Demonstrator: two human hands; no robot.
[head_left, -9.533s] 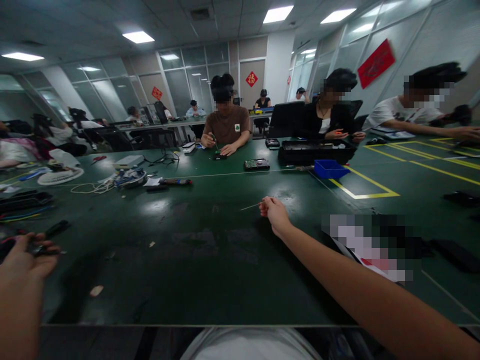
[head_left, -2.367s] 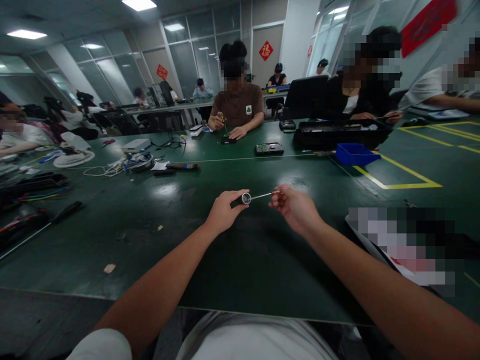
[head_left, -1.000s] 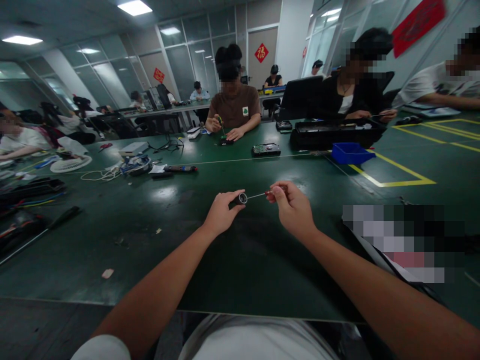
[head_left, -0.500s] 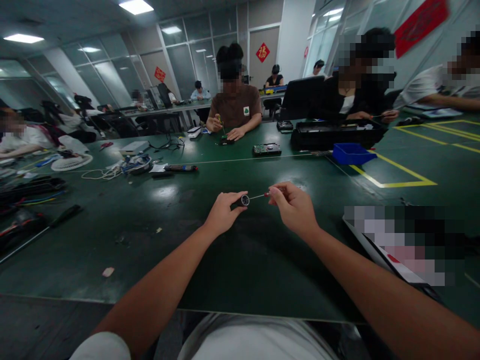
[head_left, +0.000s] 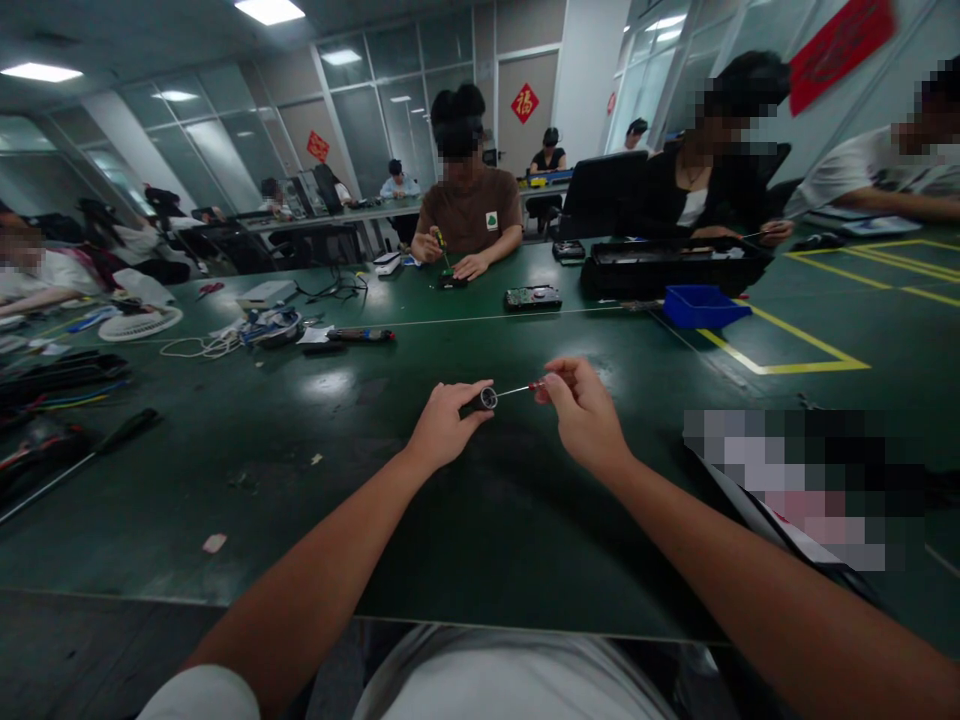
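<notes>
Closed around a short black cylinder (head_left: 486,399), my left hand (head_left: 444,425) keeps its round open end turned to the right. A thin screwdriver (head_left: 517,390) with a red handle is pinched in my right hand (head_left: 589,415). Its metal shaft points left, and the tip is at the cylinder's open end; whether it touches a screw there is too small to tell. Both hands are above the green table (head_left: 450,540), close to each other.
Beyond my hands lie a circuit-board device (head_left: 532,298), a blue bin (head_left: 705,306), a long black housing (head_left: 667,270) and a pen-like tool (head_left: 364,336). Cables (head_left: 262,328) and a long screwdriver (head_left: 82,465) are at left. A person (head_left: 471,205) works opposite.
The fingers of my right hand have shifted slightly on the red handle, and the hand is a little higher. My left hand still holds the cylinder in nearly the same place.
</notes>
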